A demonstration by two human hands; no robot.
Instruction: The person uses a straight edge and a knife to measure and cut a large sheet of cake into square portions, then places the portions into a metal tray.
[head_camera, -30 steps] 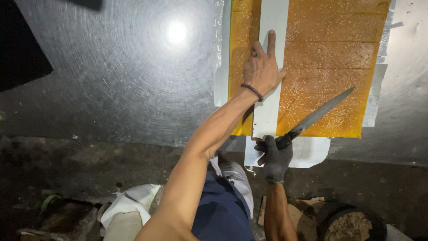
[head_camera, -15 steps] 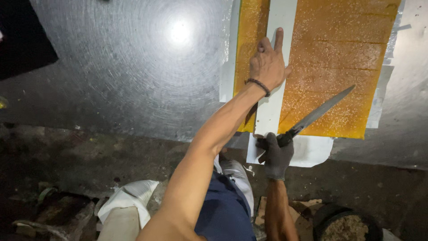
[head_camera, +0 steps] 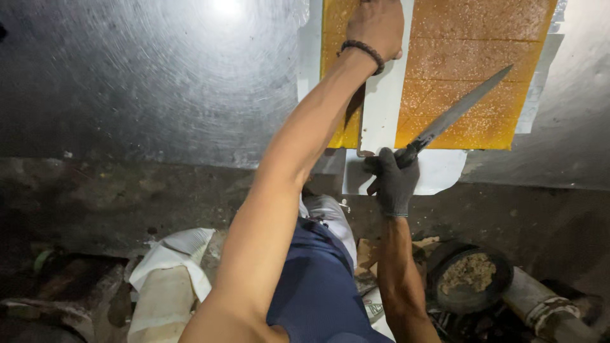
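My left hand [head_camera: 376,26], bare with a dark bracelet at the wrist, presses flat on a long white straightedge [head_camera: 381,108] that lies across an orange slab [head_camera: 467,70] scored into strips. My right hand [head_camera: 393,181], in a dark grey glove, grips the handle of a long knife [head_camera: 457,114]. Its blade lies slanted over the slab's near right part, tip pointing away to the right. The slab rests on white sheet [head_camera: 438,171] on a metal table [head_camera: 159,82]. My fingertips on the left hand are cut off by the frame's top edge.
The metal table's near edge runs across the middle of the view. Below it lie a dark dirty floor, a white sack [head_camera: 168,273] at the left, and a round dark pan with crumbly stuff [head_camera: 470,276] beside a pipe [head_camera: 540,305] at the right.
The view has shifted so the slab and my left hand sit higher in the frame. Both hands keep their hold; the knife stays slanted over the slab.
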